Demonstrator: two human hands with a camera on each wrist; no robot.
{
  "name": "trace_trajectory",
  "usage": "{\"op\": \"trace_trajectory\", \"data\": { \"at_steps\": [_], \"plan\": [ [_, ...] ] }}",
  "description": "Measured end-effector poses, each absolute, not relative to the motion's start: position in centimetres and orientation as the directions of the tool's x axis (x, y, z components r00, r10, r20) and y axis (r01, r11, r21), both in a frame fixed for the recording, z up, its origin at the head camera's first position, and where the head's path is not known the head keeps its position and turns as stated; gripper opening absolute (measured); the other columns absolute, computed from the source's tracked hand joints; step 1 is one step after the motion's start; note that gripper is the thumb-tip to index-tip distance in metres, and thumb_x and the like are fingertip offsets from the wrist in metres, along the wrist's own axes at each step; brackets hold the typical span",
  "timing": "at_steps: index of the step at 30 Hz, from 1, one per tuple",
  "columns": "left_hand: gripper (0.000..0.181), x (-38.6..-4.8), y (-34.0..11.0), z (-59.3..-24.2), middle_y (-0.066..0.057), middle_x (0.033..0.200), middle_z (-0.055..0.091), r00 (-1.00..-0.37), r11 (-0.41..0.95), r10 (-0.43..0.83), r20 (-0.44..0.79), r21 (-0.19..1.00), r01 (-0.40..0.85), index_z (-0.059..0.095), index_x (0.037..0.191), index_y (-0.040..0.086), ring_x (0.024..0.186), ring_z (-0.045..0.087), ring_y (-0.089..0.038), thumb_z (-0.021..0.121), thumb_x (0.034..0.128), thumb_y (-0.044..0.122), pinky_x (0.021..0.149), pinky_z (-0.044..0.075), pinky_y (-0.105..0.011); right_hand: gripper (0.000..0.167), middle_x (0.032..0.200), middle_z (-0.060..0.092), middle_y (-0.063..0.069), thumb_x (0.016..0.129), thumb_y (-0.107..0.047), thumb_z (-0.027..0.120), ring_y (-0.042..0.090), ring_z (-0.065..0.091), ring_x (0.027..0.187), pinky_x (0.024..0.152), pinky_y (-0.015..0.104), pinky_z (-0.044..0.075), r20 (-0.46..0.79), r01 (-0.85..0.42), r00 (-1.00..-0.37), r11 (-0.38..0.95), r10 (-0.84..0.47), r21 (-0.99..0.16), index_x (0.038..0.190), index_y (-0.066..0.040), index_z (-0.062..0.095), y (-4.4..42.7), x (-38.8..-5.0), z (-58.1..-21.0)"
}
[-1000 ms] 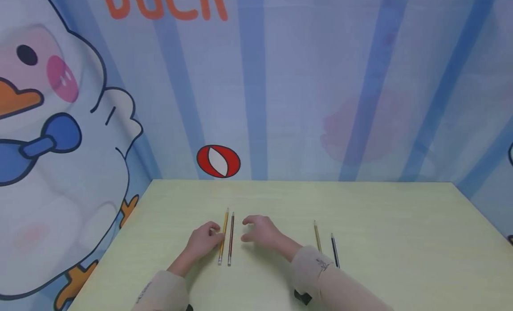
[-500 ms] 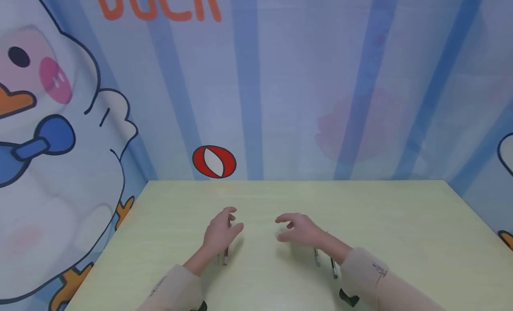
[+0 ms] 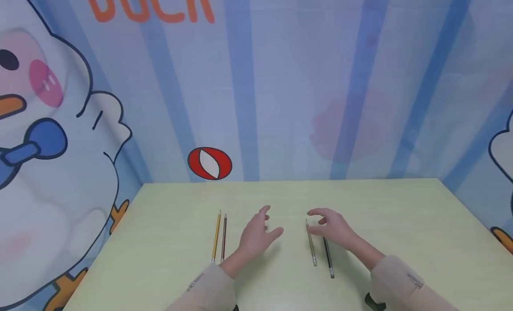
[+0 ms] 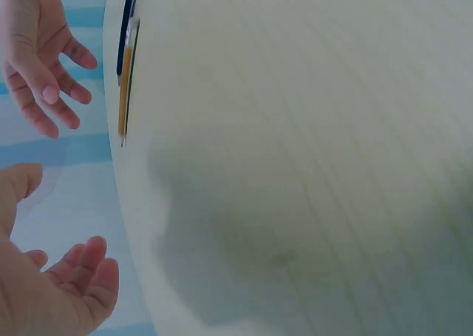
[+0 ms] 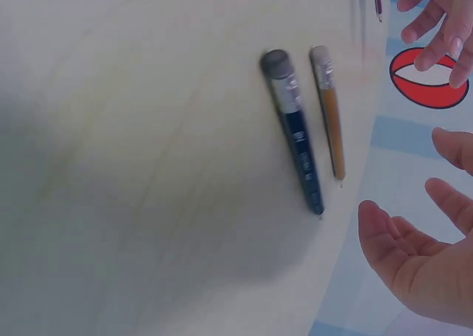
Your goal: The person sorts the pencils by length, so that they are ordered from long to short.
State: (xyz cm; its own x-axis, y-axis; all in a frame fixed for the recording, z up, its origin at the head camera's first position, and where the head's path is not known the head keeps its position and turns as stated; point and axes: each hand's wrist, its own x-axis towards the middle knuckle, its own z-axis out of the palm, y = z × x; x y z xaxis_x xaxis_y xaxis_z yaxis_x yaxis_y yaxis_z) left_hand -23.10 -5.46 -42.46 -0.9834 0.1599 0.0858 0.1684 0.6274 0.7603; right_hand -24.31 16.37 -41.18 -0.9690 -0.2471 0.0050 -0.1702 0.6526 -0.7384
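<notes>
Two pencils lie on the right part of the table: a tan pencil (image 3: 311, 246) and a dark blue pencil (image 3: 328, 257), both with eraser ends toward me. Over their far ends hovers my right hand (image 3: 334, 228), its fingers loosely bent around nothing. My left hand (image 3: 258, 235) hangs above the table's middle, thumb spread from the fingers, holding nothing. To its left lie a yellow pencil (image 3: 217, 235) and a dark red pencil (image 3: 224, 237), side by side, the sleeve near their lower ends. In the right wrist view the blue pencil (image 5: 299, 140) shows its eraser and metal band.
The pale yellow table (image 3: 360, 195) ends at a blue striped backdrop (image 3: 280, 101). A large cartoon duck (image 3: 52, 190) is printed on the backdrop at the left, and a red and white ball (image 3: 209, 163) above the table's far edge.
My left hand has left the yellow and dark red pencils and moved right. My right hand has also moved right, to above the tan and blue pencils. The head view has shifted slightly.
</notes>
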Motion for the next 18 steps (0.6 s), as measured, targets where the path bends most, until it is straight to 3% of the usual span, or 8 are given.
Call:
{"op": "trace_trajectory", "data": {
  "at_steps": [7, 13, 18],
  "plan": [
    [0.062, -23.3, -2.5, -43.7, -0.007, 0.1, 0.062, -0.987, 0.624, 0.153, 0.047, 0.77, 0.133, 0.037, 0.13, 0.01, 0.072, 0.059, -0.012, 0.064, 0.0778, 0.029, 0.06, 0.044, -0.026, 0.05, 0.122, 0.047, 0.025, 0.075, -0.01, 0.064, 0.025, 0.058, 0.084, 0.06, 0.03, 0.048, -0.02, -0.092, -0.986, 0.646, -0.164, -0.757, 0.121, 0.0, 0.048, 17.5, -24.0, -42.2],
    [0.058, -23.7, -0.3, -44.7, 0.0, 0.08, 0.063, -0.989, 0.588, 0.148, -0.002, 0.804, 0.086, 0.041, 0.127, 0.01, 0.062, 0.054, -0.008, 0.065, 0.0767, 0.027, 0.057, 0.042, -0.024, 0.053, 0.118, 0.047, 0.028, 0.075, -0.007, 0.064, 0.016, 0.054, 0.055, 0.053, 0.029, 0.048, -0.111, 0.03, -0.99, 0.632, -0.089, -0.774, 0.124, 0.002, 0.044, 17.9, -23.3, -42.7],
    [0.052, -23.5, 1.1, -45.1, 0.002, 0.07, 0.063, -0.987, 0.588, 0.163, 0.002, 0.803, 0.099, 0.047, 0.121, 0.009, 0.059, 0.053, -0.007, 0.066, 0.0759, 0.026, 0.057, 0.041, -0.024, 0.053, 0.104, 0.054, 0.022, 0.074, -0.008, 0.066, 0.015, 0.053, 0.052, 0.05, 0.027, 0.047, -0.136, 0.08, -0.99, 0.654, -0.036, -0.753, 0.122, 0.001, 0.045, 18.1, -22.8, -43.2]
  ]
}}
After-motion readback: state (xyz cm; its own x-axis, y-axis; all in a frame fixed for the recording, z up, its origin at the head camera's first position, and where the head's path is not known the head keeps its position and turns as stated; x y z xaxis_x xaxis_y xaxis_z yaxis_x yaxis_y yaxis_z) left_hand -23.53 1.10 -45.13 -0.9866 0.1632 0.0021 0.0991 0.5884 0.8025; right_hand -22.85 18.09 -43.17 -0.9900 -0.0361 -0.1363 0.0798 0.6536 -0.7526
